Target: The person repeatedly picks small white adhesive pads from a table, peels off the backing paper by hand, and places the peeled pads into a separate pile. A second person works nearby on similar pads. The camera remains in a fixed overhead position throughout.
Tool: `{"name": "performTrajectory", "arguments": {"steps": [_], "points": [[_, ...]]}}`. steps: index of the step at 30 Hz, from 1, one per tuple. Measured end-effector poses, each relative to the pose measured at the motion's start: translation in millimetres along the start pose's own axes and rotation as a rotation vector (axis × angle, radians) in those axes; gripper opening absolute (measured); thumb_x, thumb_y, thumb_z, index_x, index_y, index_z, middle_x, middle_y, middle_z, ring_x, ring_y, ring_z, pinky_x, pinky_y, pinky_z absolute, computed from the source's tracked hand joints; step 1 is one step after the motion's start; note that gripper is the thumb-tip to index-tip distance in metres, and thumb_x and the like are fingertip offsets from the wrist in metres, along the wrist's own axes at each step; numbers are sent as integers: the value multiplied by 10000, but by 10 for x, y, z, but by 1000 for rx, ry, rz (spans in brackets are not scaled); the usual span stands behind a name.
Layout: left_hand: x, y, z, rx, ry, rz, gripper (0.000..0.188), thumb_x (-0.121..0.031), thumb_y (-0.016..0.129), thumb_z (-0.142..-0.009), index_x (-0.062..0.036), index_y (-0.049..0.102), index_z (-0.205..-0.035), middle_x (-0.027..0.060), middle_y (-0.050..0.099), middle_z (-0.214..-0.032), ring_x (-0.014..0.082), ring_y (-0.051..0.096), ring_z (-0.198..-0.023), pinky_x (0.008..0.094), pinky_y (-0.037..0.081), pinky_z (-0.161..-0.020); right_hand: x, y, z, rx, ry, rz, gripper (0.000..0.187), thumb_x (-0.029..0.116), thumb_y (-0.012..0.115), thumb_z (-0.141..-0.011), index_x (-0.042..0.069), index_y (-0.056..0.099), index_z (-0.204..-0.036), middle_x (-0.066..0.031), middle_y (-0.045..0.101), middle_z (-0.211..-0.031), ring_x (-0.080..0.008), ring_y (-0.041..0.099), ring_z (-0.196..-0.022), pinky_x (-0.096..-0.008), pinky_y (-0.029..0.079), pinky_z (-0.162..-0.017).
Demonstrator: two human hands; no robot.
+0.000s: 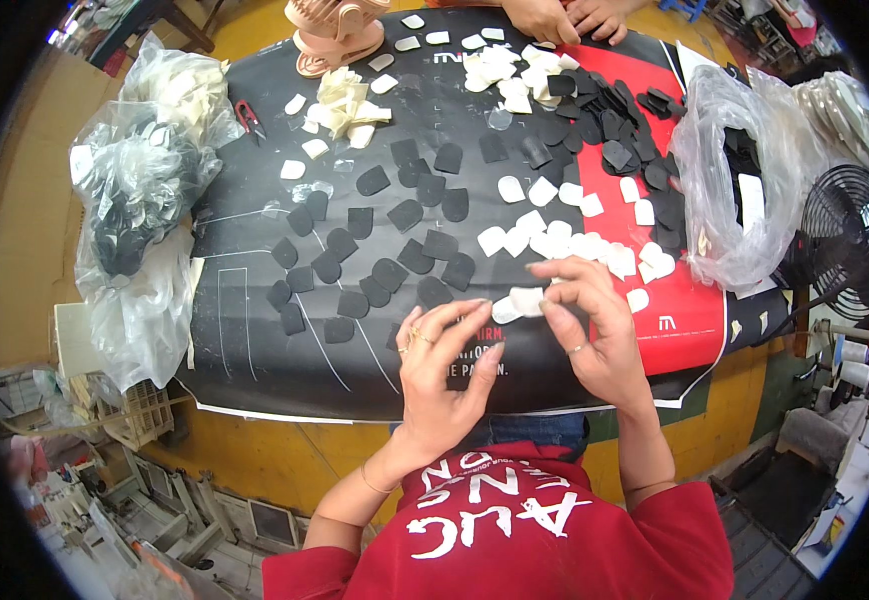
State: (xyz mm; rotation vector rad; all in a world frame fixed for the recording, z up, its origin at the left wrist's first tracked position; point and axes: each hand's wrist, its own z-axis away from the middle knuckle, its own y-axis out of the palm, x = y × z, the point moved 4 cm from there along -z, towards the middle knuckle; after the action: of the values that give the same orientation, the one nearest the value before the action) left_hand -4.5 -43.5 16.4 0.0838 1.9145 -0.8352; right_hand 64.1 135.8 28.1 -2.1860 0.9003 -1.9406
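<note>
My right hand (595,325) holds a small white rounded patch (527,302) at its thumb tip, with the index finger curved above it. A second white patch (503,311) shows just left of it, partly overlapped; whether it is held or lies on the table I cannot tell. To the left, my left hand (445,368) is raised over the table edge, thumb and fingers apart, its index fingertip close to that second patch. Loose white patches (555,240) lie beyond my right hand. Black patches of the same shape (389,274) are spread beyond my left hand.
A black and red mat (255,350) covers the table. Plastic bags of patches stand at left (145,190) and right (700,200). Red snips (249,120), a pinkish fan (335,35) and a pale pile (350,105) lie farther back. Another person's hands (570,18) work at the far edge.
</note>
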Motion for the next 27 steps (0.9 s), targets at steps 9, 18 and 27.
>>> {"name": "performTrajectory", "arguments": {"steps": [9,18,27], "points": [[23,29,-91,69,-238,562,94,-28,724,-875,-5,721,-966,91,694,-974,172,643,-907,316,486,-830,131,76,162,73,83,-174,85,62,617,-963,-17,624,-995,-130,660,-1120,-210,596,-1077,-338,470,-934],[-124,-81,39,-142,361,-185,411,-44,819,-655,-176,767,-1040,-46,661,-982,128,621,-900,364,391,-953,90,139,294,192,482,-792,159,87,607,-988,-55,663,-1035,-80,631,-946,-98,575,-756,-229,467,-681],[-173,-74,128,-100,474,-366,385,-86,796,-714,-227,758,-1071,-84,630,-1015,80,612,-891,376,311,-1041,112,69,313,186,562,-766,168,82,605,-988,-67,680,-1011,-76,631,-888,-66,510,-636,-210,393,-569]]}}
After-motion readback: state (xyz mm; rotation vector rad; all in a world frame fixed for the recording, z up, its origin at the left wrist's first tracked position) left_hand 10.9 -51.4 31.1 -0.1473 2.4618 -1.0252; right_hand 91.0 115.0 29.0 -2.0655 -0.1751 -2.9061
